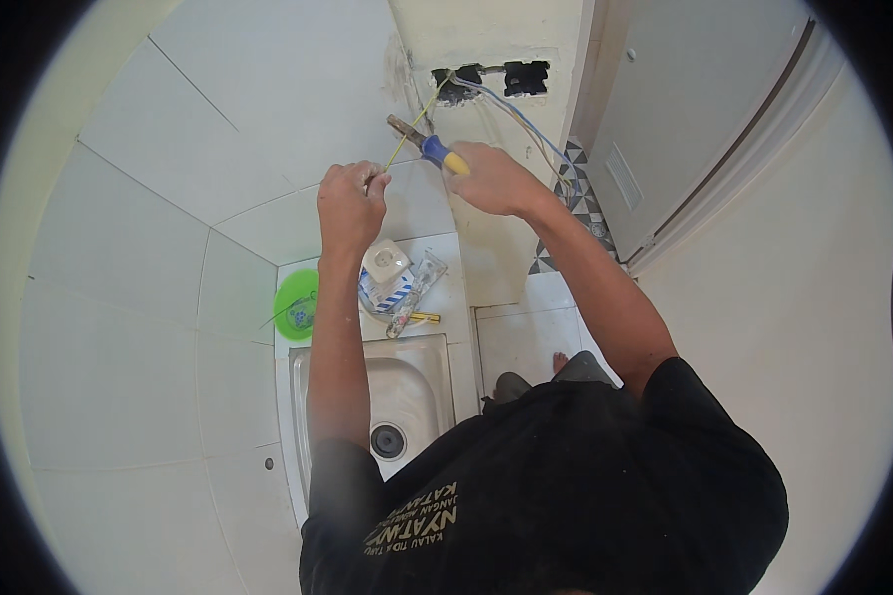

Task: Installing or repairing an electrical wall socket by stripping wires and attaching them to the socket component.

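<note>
Yellow wire point(395, 154) in left hand's point(350, 205) grip, pliers point(434, 149) in right hand's point(492, 178), both clear of wall openings' point(526, 78) edges

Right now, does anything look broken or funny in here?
Yes, the two holes in the cream wall: their edges look ragged and chipped, no cover hides them, and wires trail out of the left hole.
</note>
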Action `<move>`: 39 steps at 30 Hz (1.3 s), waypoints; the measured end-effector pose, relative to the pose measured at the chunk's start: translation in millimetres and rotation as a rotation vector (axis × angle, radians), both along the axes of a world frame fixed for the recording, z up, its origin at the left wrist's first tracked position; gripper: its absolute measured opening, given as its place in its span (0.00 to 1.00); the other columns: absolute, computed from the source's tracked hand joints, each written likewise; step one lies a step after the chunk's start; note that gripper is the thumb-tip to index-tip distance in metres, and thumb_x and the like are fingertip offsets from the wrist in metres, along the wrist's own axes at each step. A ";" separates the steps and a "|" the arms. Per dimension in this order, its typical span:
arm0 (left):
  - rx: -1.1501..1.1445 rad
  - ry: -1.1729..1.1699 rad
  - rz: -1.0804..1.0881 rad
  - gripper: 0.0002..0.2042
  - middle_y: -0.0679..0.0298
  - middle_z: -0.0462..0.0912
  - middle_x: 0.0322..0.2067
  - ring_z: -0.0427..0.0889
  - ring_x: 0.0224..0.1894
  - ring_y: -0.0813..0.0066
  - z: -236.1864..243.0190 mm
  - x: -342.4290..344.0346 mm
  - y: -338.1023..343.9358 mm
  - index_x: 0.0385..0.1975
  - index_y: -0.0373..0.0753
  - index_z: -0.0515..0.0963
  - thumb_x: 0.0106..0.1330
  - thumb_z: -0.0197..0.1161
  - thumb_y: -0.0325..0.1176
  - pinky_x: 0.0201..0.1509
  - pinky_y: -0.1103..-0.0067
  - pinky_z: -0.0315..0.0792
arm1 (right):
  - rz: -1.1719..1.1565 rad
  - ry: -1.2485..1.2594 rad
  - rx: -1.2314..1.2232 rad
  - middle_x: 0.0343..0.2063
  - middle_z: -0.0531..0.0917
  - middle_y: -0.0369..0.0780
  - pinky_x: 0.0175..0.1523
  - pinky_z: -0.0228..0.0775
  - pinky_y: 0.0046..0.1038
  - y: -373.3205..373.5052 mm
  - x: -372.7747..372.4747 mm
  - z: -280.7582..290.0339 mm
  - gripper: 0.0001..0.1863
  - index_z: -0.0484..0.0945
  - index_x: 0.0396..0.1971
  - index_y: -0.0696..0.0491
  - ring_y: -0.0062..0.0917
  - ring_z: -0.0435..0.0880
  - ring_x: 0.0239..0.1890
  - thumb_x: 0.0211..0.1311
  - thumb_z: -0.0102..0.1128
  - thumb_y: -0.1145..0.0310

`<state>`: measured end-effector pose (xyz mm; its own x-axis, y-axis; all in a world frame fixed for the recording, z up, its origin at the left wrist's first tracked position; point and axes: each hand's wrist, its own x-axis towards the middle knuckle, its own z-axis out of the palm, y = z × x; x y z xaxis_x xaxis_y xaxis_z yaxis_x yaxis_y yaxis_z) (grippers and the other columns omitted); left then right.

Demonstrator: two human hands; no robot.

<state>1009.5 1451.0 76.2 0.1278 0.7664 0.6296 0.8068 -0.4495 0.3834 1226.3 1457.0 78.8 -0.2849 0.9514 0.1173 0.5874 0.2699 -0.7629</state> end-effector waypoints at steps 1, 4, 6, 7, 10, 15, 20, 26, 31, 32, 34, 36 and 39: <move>0.000 0.000 0.001 0.02 0.59 0.82 0.25 0.75 0.31 0.59 0.4 -0.8 1.0 0.25 0.37 0.82 0.55 0.66 0.28 0.39 0.68 0.70 | -0.039 -0.010 0.040 0.37 0.82 0.55 0.47 0.71 0.38 0.5 -1.3 -2.0 0.20 0.77 0.41 0.62 0.45 0.82 0.42 0.52 0.58 0.61; 0.023 0.050 0.008 0.02 0.59 0.82 0.25 0.75 0.32 0.59 1.6 -1.4 2.9 0.25 0.37 0.82 0.55 0.66 0.28 0.40 0.68 0.70 | -0.136 0.043 -0.009 0.32 0.80 0.46 0.35 0.72 0.31 5.5 -8.4 -13.5 0.19 0.73 0.39 0.62 0.28 0.81 0.31 0.53 0.59 0.62; 0.032 0.079 -0.001 0.02 0.59 0.82 0.25 0.76 0.32 0.59 2.7 -1.4 2.7 0.25 0.37 0.82 0.55 0.66 0.28 0.41 0.68 0.70 | -0.104 0.055 -0.113 0.30 0.80 0.45 0.33 0.72 0.30 12.9 -8.5 -14.3 0.19 0.74 0.38 0.61 0.25 0.80 0.31 0.54 0.60 0.62; 0.032 0.078 0.000 0.02 0.59 0.82 0.25 0.76 0.32 0.59 3.1 -1.4 2.3 0.25 0.37 0.82 0.55 0.66 0.28 0.41 0.68 0.70 | -0.071 0.068 -0.218 0.28 0.79 0.43 0.30 0.72 0.28 14.9 -9.0 -13.7 0.18 0.75 0.37 0.61 0.21 0.80 0.31 0.54 0.60 0.61; 0.042 0.100 0.008 0.04 0.59 0.82 0.26 0.75 0.31 0.62 3.5 -3.2 1.6 0.28 0.36 0.82 0.56 0.66 0.29 0.39 0.70 0.71 | -0.172 0.000 -0.146 0.27 0.81 0.45 0.35 0.72 0.33 9.4 -14.8 -8.3 0.19 0.77 0.36 0.60 0.29 0.81 0.32 0.54 0.62 0.59; 0.057 0.125 0.019 0.04 0.59 0.82 0.25 0.75 0.31 0.62 8.3 -2.2 0.4 0.28 0.37 0.82 0.56 0.66 0.29 0.38 0.70 0.70 | -0.201 -0.080 -0.023 0.31 0.82 0.51 0.43 0.72 0.39 -2.5 -14.9 -6.3 0.22 0.79 0.37 0.60 0.43 0.82 0.37 0.55 0.64 0.54; 0.066 0.157 0.031 0.03 0.59 0.82 0.25 0.76 0.32 0.61 12.1 2.6 -6.2 0.27 0.37 0.82 0.56 0.66 0.29 0.40 0.69 0.70 | -0.225 -0.022 -0.080 0.33 0.83 0.54 0.47 0.72 0.42 -14.2 -14.6 -8.0 0.22 0.78 0.36 0.61 0.49 0.82 0.40 0.57 0.64 0.54; -0.031 0.244 0.117 0.02 0.62 0.82 0.25 0.77 0.34 0.62 2.9 -11.4 -26.0 0.26 0.41 0.82 0.56 0.65 0.30 0.41 0.68 0.67 | -0.185 -0.092 0.029 0.28 0.81 0.50 0.38 0.71 0.38 -42.0 -15.2 -27.2 0.20 0.76 0.39 0.60 0.42 0.82 0.30 0.58 0.61 0.56; -0.136 0.217 0.236 0.02 0.61 0.83 0.27 0.79 0.33 0.59 -28.0 -41.9 -60.2 0.28 0.41 0.82 0.56 0.64 0.29 0.40 0.68 0.69 | 0.169 0.564 -0.599 0.25 0.80 0.40 0.31 0.71 0.26 -71.8 -0.7 -75.8 0.20 0.74 0.35 0.58 0.24 0.80 0.24 0.63 0.58 0.53; -0.143 0.034 0.291 0.03 0.60 0.84 0.27 0.80 0.31 0.60 -35.2 -49.1 -61.8 0.29 0.40 0.82 0.57 0.64 0.28 0.38 0.69 0.71 | 0.190 0.552 -0.631 0.25 0.80 0.40 0.31 0.71 0.26 -84.2 6.3 -83.5 0.20 0.74 0.35 0.58 0.24 0.80 0.24 0.63 0.58 0.53; -0.141 -0.143 0.388 0.03 0.59 0.84 0.27 0.82 0.29 0.61 -44.3 -68.5 -70.1 0.29 0.39 0.82 0.58 0.64 0.28 0.36 0.70 0.73 | 0.175 0.608 -0.728 0.27 0.81 0.38 0.29 0.71 0.23 -101.9 22.6 -87.8 0.19 0.74 0.36 0.56 0.22 0.79 0.23 0.66 0.57 0.53; 0.009 -0.456 0.542 0.04 0.59 0.85 0.25 0.83 0.26 0.68 -67.8 -91.0 -74.0 0.30 0.35 0.81 0.59 0.64 0.27 0.33 0.75 0.75 | 0.138 0.544 -0.730 0.27 0.81 0.40 0.30 0.73 0.25 -116.6 37.0 -102.5 0.19 0.74 0.40 0.57 0.23 0.80 0.24 0.67 0.56 0.54; -0.066 -0.664 0.701 0.07 0.59 0.84 0.26 0.83 0.27 0.73 -97.5 -120.2 -73.1 0.34 0.30 0.80 0.60 0.64 0.28 0.36 0.78 0.75 | 0.031 0.567 -0.782 0.28 0.81 0.42 0.32 0.76 0.27 -133.1 53.3 -119.4 0.20 0.74 0.44 0.58 0.24 0.80 0.25 0.67 0.56 0.54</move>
